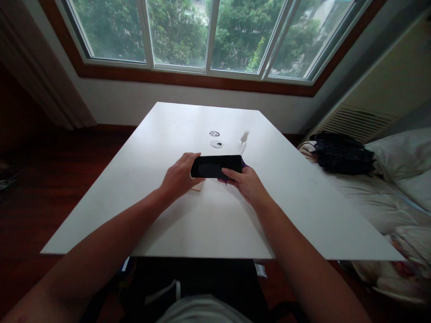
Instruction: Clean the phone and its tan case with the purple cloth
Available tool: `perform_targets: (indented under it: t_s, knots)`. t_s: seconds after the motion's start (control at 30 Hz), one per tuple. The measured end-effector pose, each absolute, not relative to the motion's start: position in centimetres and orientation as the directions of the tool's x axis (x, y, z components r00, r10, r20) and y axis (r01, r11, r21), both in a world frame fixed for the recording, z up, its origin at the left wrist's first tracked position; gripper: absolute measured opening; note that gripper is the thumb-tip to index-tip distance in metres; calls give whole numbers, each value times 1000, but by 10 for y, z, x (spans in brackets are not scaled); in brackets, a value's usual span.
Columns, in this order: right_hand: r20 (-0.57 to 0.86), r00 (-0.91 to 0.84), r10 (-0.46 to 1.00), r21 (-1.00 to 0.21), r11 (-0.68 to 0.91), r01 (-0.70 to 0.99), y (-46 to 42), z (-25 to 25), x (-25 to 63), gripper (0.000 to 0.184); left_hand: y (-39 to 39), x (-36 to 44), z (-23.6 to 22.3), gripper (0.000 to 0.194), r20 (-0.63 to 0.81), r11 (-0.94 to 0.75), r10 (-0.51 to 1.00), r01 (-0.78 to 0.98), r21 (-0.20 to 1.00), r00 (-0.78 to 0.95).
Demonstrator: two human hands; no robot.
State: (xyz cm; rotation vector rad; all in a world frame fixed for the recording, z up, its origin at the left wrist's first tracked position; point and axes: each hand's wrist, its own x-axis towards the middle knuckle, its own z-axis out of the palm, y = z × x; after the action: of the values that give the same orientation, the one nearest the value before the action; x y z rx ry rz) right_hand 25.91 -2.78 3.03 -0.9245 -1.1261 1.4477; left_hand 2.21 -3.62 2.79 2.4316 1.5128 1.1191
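Note:
A black smartphone (211, 167) is held sideways above the white table, its dark screen facing me. My left hand (181, 173) grips its left end, fingers over the top edge and thumb below. Around the right end my right hand (245, 180) is closed, its thumb lying on the screen. Something purple (244, 165), perhaps a cloth, shows behind the phone at my right fingers; most of it is hidden. Below the phone, a flat pale-orange item (197, 186) lies partly covered near my left hand. A clear spray bottle (243, 141) with a white top stands just beyond the phone.
Two small round flat items (216, 144) lie on the white table (130, 177) past the phone. A window (206, 34) spans the wall ahead. To the right, a black bag (343, 153) rests on a bed (409, 163). A curtain (42, 66) hangs at the left.

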Motion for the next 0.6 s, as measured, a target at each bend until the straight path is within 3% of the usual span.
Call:
perform_targets:
  t_s: [0.1, 0.2, 0.27, 0.33, 0.47, 0.6]
  knots:
    - [92, -96, 991, -973, 69, -219, -26, 24, 255, 46, -31, 22, 22, 85, 562, -527, 796, 712, 464, 224]
    - [200, 53, 978, -978, 203, -52, -28, 22, 251, 42, -28, 23, 19, 104, 527, -483, 840, 617, 621, 128]
    - [294, 142, 945, -953, 278, 118, -33, 23, 250, 36, -26, 26, 20, 107, 417, -370, 909, 481, 794, 12]
    - [402, 172, 899, -903, 359, 236, -39, 25, 248, 31, -26, 31, 22, 94, 250, -224, 966, 290, 930, -57]
    - [598, 9, 801, -758, 562, 332, -54, 29, 244, 34, -31, 41, 30, 70, -35, 39, 997, -52, 998, 74]
    - [688, -340, 641, -527, 764, 372, -61, 30, 238, 46, -40, 47, 44, 70, -108, 227, 946, -386, 894, 305]
